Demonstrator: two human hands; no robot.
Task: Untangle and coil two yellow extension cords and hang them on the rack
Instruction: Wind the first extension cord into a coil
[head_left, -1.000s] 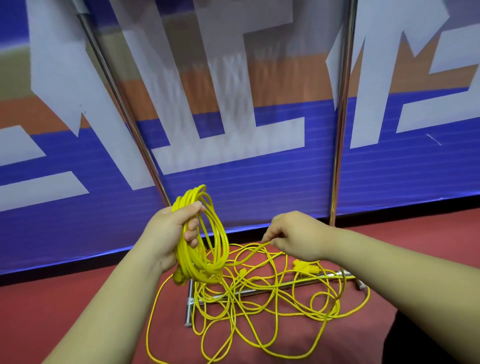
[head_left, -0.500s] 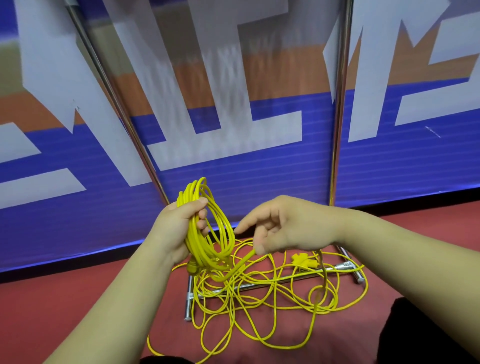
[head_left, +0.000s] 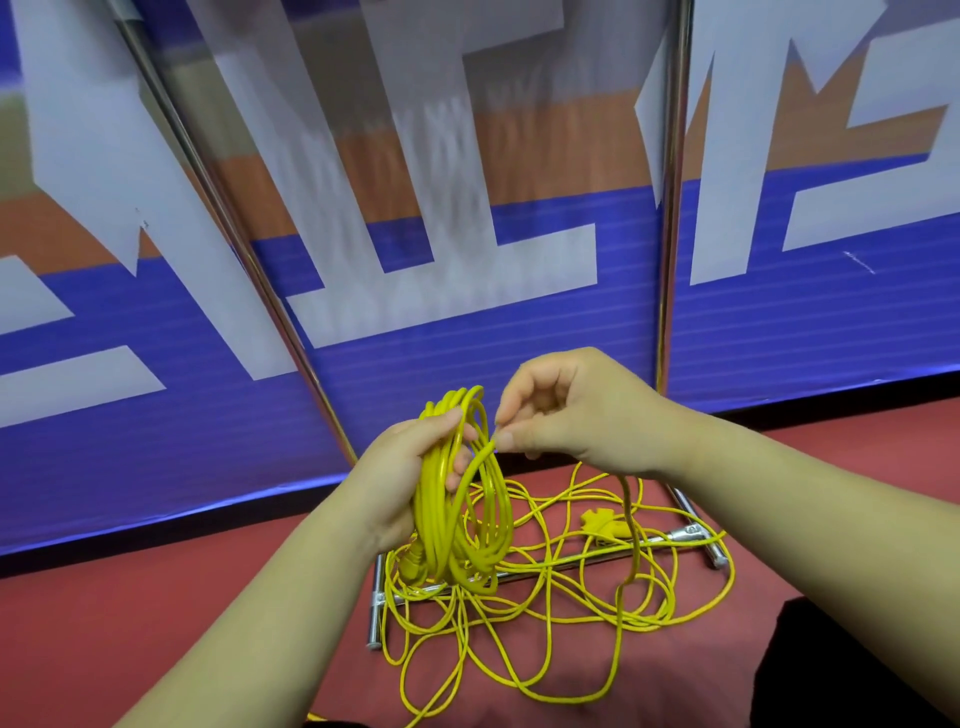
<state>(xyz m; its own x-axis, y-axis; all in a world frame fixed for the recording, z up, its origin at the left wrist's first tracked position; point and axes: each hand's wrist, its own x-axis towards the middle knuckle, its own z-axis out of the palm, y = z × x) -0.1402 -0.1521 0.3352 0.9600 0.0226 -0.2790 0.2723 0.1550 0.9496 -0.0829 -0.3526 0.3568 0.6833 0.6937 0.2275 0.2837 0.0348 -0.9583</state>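
1. Right hand (head_left: 576, 415) had moved up and in since half a second ago. Its thumb and forefinger pinched one strand right at the top of the coil (head_left: 457, 519), just beside the left fingers.
2. Head view: left hand (head_left: 410, 478) clenched around the coil, with the loops hanging below the grip.
3. From the right pinch, the cord ran down under the wrist into the loose tangle (head_left: 571, 613) on the red floor (head_left: 156, 623), below both grips.
4. Tangle lay across the rack base bar (head_left: 685, 535). A yellow plug (head_left: 602, 522) sat below the right wrist.
5. Rack uprights (head_left: 670, 208) stood beyond both hands, against the blue banner (head_left: 519, 338).
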